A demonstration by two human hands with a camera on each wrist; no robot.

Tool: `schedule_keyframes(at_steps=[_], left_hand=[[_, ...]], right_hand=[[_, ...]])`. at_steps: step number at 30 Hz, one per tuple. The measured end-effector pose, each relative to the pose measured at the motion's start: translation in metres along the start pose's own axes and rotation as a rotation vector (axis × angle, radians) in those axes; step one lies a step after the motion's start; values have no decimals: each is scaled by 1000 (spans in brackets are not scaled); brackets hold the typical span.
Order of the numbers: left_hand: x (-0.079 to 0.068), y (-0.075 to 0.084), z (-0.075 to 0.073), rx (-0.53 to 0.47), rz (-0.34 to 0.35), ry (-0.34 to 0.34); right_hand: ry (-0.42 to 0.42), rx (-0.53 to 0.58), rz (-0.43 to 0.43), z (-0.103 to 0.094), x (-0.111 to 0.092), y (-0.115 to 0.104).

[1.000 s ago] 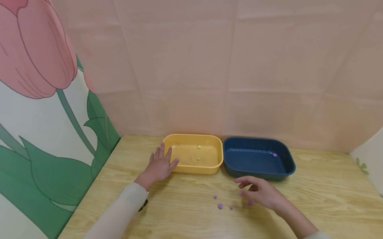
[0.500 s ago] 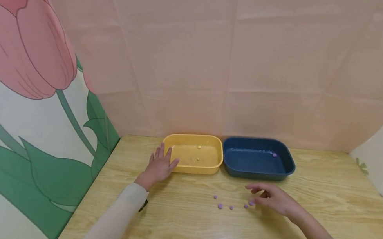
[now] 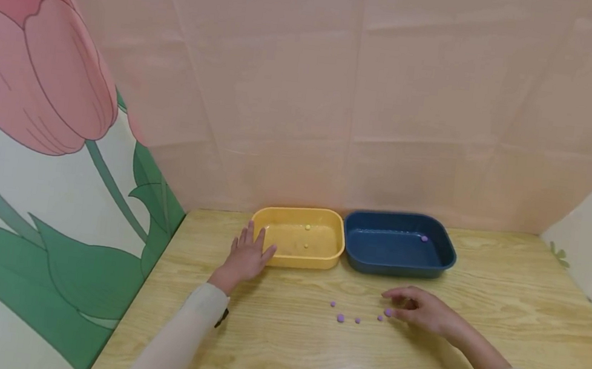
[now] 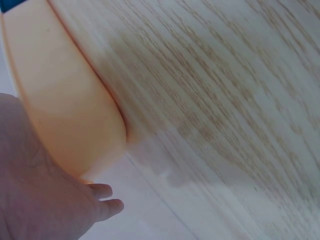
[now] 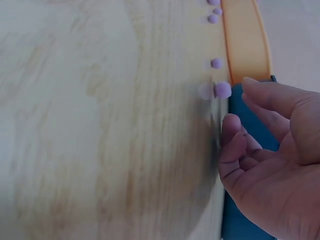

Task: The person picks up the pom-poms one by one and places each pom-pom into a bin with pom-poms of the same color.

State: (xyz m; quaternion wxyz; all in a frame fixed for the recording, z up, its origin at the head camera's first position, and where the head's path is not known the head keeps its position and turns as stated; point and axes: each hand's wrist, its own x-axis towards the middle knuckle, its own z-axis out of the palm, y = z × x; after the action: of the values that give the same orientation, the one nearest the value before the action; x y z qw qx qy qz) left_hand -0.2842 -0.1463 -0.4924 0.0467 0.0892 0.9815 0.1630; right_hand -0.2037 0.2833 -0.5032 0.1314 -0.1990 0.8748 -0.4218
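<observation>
The fingers (image 5: 234, 147) of the right hand (image 3: 424, 310) are bent, with a modest gap left to the thumb (image 5: 272, 95); nothing is seen to be held. The near bead (image 5: 223, 90), purple, is found just off the thumb's tip; whether it is touched cannot be told. Relative to a second earlier, the right hand is shifted rightward, so that this bead, then partly covered, is fully exposed. The change is judged to be one of positioning: the hand is aligned with the near bead, and no bead appears lifted. Four other purple beads (image 3: 340, 318) are scattered leftward on the table (image 3: 277, 347). Farther out, one purple bead (image 3: 424, 239) is contained in the blue tray (image 3: 390, 269), and two yellow beads (image 3: 308, 227) in the yellow tray (image 3: 300, 263) beside it. The left hand (image 3: 245, 259) is laid over the yellow tray's left end, fingers straight and spread, its place unchanged.
</observation>
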Motion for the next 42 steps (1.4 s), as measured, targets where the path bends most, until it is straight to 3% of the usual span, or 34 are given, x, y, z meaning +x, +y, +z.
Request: schedule_keyframes(at_steps=[6, 19, 34, 42], left_hand=[[0, 0, 1, -12, 5, 9], [-1, -3, 2, -2, 10, 12], [1, -1, 0, -15, 10, 8], [-1, 0, -2, 20, 16, -3]], right_hand=[[17, -17, 59, 3, -1, 3], [16, -76, -60, 10, 3, 9], [44, -109, -7, 9, 2, 1], [103, -144, -47, -1, 5, -8]])
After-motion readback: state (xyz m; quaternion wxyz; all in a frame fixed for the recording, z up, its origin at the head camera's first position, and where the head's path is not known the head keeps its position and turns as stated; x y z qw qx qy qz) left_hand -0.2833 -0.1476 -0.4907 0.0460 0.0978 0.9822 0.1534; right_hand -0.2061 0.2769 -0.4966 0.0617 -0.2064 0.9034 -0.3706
